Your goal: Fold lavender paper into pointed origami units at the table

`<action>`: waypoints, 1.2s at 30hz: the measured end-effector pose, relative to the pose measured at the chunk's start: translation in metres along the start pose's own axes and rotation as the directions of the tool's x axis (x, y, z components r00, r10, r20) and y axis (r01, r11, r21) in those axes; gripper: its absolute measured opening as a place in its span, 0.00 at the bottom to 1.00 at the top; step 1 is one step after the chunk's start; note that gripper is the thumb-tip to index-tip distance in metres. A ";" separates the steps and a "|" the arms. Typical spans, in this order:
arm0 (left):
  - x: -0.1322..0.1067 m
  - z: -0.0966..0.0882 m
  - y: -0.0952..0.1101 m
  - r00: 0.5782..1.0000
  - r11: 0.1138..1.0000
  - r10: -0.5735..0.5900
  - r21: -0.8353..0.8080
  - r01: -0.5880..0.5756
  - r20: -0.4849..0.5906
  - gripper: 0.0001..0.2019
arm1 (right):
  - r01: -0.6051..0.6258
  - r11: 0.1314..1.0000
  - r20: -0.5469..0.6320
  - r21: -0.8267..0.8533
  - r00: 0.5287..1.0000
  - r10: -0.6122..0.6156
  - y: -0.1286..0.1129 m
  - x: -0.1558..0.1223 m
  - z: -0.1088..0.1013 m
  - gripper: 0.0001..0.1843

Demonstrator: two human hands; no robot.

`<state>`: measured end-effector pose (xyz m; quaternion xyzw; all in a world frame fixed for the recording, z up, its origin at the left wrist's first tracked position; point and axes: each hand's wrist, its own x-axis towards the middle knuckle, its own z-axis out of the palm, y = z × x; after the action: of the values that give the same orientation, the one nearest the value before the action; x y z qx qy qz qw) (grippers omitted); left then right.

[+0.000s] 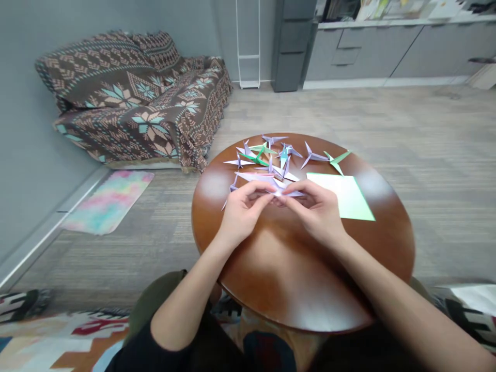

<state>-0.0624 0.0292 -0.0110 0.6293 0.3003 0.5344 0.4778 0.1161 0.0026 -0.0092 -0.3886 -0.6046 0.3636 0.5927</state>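
Observation:
My left hand (245, 207) and my right hand (318, 206) meet over the round table, fingertips pinching a partly folded sheet of lilac origami paper (278, 184) between them. Thumbs press from the near side; the fingers behind the paper are mostly hidden. Just beyond my hands lie several finished paper cranes, mostly lilac, with a green crane (259, 156) among them. Another green crane (338, 161) rests at the right end of the group. To the right of my right hand lies a stack of square paper (346, 195), white on top with green edges.
The brown round table (290, 289) stands in front of my knees. A sofa (155, 103) under a patterned cover is at the back left, with a pastel mat (112, 201) on the floor before it. Grey cabinets (372, 54) line the back right.

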 end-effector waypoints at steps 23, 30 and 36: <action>-0.007 0.015 0.008 0.992 0.996 -0.086 -0.037 0.082 -0.095 0.10 | -0.098 0.993 -0.034 0.062 0.994 0.100 -0.015 -0.004 0.007 0.15; -0.004 0.013 0.009 0.991 0.998 -0.066 -0.025 0.064 -0.117 0.08 | -0.149 0.971 0.010 0.185 0.989 0.150 -0.014 -0.002 0.008 0.19; -0.004 0.013 0.010 0.997 0.996 -0.028 0.084 0.034 -0.075 0.03 | -0.157 0.980 0.033 0.125 0.988 0.154 -0.011 -0.001 0.007 0.14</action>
<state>-0.0524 0.0182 -0.0033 0.6241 0.3500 0.5364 0.4474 0.1092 -0.0029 0.0006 -0.3918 -0.5547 0.4509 0.5792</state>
